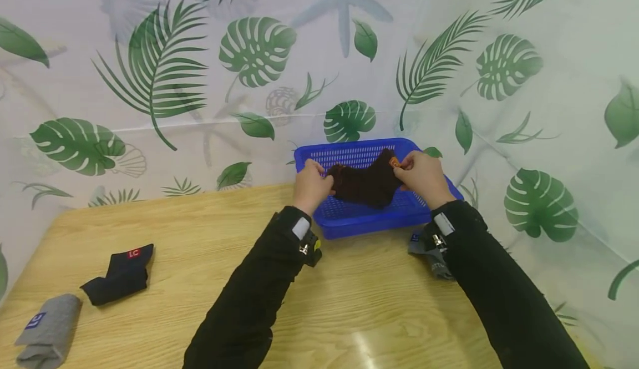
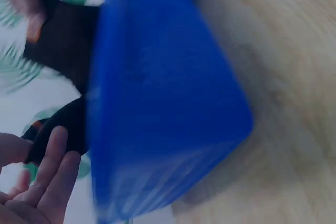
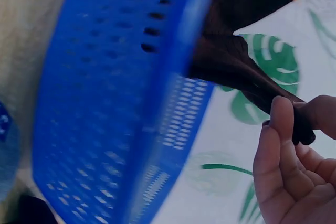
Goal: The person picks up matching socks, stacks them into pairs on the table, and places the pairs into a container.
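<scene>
A dark brown sock [image 1: 364, 183] with an orange label is stretched between both hands over the blue plastic basket [image 1: 369, 229]. My left hand [image 1: 310, 185] pinches one end of it at the basket's left side. At the other end, beside the orange label, my right hand [image 1: 425, 176] grips the sock between thumb and fingers. The right wrist view shows the sock [image 3: 231, 59] running from the thumb and fingertips to behind the basket rim. In the left wrist view the basket wall [image 2: 163, 93] hides the sock's middle.
A navy sock [image 1: 122, 274] with a red label and a folded grey sock [image 1: 52, 327] with a blue label lie at the table's left. Another grey sock [image 1: 430, 258] lies by the basket, partly under the right forearm. A leaf-print curtain [image 1: 189, 80] stands behind the table [image 1: 209, 236].
</scene>
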Available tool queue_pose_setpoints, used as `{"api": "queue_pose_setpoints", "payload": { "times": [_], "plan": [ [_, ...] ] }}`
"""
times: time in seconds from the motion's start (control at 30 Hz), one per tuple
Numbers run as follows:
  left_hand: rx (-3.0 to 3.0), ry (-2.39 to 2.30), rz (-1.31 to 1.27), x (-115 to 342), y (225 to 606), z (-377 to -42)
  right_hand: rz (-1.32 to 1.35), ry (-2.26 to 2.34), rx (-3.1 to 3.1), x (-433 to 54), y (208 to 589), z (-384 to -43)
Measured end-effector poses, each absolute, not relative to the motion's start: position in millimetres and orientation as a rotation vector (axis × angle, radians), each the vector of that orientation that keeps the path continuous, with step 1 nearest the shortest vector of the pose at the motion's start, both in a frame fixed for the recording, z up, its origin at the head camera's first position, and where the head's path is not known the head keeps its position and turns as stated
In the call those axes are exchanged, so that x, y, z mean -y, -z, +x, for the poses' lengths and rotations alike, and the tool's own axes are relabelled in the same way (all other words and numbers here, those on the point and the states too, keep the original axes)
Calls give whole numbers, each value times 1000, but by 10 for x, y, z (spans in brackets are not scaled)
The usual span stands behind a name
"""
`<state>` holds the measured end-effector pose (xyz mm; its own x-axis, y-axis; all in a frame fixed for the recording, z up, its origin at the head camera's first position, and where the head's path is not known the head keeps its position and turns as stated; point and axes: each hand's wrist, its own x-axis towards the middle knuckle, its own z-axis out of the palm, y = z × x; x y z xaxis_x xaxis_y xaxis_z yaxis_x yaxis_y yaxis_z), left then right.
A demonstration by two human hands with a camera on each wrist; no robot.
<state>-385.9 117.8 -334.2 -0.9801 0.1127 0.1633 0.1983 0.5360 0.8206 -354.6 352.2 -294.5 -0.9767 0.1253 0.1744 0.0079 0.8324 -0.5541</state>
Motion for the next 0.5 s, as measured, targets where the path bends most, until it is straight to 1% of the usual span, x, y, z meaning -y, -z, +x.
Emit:
{"api": "queue_pose_setpoints", "payload": {
  "times": [0.17,0.33,0.5],
  "plan": [
    [2670,1130,-491,-1409,3508,-3824,-170,-780,2815,-3604,3142,-3638],
    [2812,890,-589,-1514,3596,-3821,-266,-794,2827,-3672,3327,-3684],
    [3039,581,-713,-1569,3598,-3810,-338,-753,2847,-3747,3489,-3691]
  ]
}}
